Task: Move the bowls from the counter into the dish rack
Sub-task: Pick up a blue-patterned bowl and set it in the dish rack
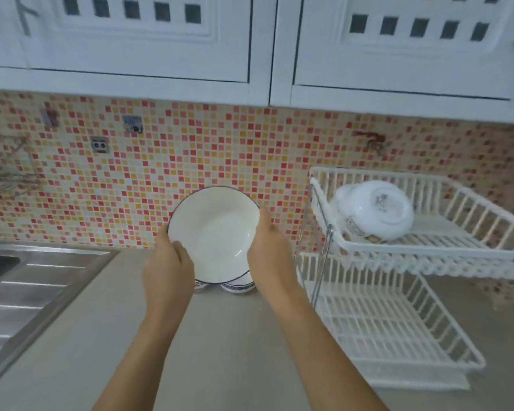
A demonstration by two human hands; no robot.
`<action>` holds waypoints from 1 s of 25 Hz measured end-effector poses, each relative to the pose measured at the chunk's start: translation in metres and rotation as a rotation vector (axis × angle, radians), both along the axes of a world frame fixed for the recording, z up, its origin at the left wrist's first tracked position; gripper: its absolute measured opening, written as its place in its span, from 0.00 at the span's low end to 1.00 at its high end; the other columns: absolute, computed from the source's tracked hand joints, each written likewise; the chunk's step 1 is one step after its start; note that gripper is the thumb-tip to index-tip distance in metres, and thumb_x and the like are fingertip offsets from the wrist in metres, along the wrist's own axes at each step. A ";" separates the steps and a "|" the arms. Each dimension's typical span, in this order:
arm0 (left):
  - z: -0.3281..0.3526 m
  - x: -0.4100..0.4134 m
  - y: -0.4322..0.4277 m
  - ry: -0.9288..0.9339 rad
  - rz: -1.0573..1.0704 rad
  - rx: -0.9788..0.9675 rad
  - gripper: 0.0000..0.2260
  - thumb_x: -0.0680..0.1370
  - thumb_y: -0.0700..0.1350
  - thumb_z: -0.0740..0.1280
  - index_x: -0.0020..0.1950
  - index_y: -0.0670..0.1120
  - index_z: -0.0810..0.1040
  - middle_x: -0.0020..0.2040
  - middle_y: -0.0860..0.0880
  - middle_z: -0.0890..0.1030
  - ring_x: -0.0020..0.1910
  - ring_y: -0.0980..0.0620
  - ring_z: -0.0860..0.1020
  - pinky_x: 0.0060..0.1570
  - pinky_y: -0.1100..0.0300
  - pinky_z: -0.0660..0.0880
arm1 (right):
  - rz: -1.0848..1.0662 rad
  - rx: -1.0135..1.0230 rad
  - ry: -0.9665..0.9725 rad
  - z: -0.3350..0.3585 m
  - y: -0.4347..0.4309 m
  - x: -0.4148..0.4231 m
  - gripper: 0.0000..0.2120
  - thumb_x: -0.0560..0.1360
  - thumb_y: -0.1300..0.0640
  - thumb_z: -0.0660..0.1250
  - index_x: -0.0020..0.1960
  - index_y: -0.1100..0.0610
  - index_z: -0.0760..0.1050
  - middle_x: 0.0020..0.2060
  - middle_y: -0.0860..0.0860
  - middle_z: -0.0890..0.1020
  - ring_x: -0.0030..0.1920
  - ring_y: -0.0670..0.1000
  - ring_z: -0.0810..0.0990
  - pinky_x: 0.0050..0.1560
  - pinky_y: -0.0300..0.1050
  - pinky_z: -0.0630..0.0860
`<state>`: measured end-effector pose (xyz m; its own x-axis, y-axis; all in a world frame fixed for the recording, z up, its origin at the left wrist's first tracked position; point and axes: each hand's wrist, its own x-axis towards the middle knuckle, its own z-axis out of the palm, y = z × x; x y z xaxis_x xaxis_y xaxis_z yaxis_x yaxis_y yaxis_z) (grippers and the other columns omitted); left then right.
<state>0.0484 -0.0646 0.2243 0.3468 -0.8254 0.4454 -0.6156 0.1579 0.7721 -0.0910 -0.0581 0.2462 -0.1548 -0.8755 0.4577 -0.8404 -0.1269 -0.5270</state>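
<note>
- Bowl (214, 232) up off the counter (220, 336), tilted so the white inside faces the camera, thin dark line round the rim.
- Left hand (168, 272) clamped on the rim at 8 o'clock, thumb over the inner edge; right hand (269, 253) cupping the rim at 3 o'clock, fingers (264, 216) pressed along the outside.
- Just beneath, at 6 o'clock of the held bowl, edges of more blue-patterned bowls (238, 287) resting on the counter; exact count hidden.
- Dish rack (428, 250) at 3 o'clock of the hands, two white tiers, upper tier already carrying overturned bowls (374, 210) toward its left end.
- Best kept in both hands while swinging right; probably wise to lift high enough to clear the upper tier's near rail.
- Worth turning upside down or on edge before setting down, matching the bowls already there, and aiming for the open slats right of them.
- Glazed rim likely slick: firm pinch, no release until resting on the slats.
- Small dark mark on the base of one racked bowl, too blurred to read; no other legible writing or brand anywhere.
</note>
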 end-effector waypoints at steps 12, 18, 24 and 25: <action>0.092 -0.165 0.023 -0.054 -0.226 -0.404 0.14 0.82 0.42 0.54 0.65 0.39 0.71 0.28 0.56 0.66 0.25 0.59 0.65 0.25 0.65 0.56 | -0.185 -0.358 -0.111 0.082 0.065 -0.167 0.21 0.81 0.63 0.53 0.73 0.58 0.57 0.45 0.55 0.79 0.43 0.55 0.78 0.39 0.46 0.70; 0.122 -0.285 0.020 -0.006 -0.416 -0.449 0.17 0.82 0.45 0.54 0.70 0.44 0.67 0.32 0.54 0.73 0.28 0.55 0.71 0.26 0.62 0.64 | 0.018 -0.314 -0.446 0.107 0.081 -0.300 0.14 0.81 0.45 0.52 0.66 0.45 0.60 0.46 0.37 0.75 0.45 0.39 0.77 0.46 0.44 0.79; 0.133 -0.379 0.015 0.367 -0.779 -0.061 0.33 0.70 0.73 0.48 0.65 0.53 0.67 0.57 0.53 0.74 0.60 0.46 0.75 0.59 0.40 0.74 | 0.153 -0.048 -0.845 0.116 0.071 -0.411 0.35 0.72 0.29 0.46 0.74 0.44 0.50 0.67 0.52 0.69 0.60 0.59 0.78 0.44 0.54 0.81; 0.133 -0.392 0.015 0.388 -0.776 -0.022 0.36 0.67 0.75 0.46 0.65 0.55 0.65 0.61 0.51 0.73 0.62 0.44 0.73 0.61 0.39 0.72 | 0.166 -0.012 -0.851 0.112 0.069 -0.424 0.44 0.64 0.24 0.47 0.75 0.44 0.50 0.69 0.52 0.68 0.60 0.59 0.78 0.43 0.54 0.82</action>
<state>-0.3436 -0.0500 0.3573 -0.1801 -0.8841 0.4311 -0.0208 0.4416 0.8970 -0.5151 0.0107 0.3585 -0.3198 -0.9128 0.2538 -0.1310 -0.2228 -0.9660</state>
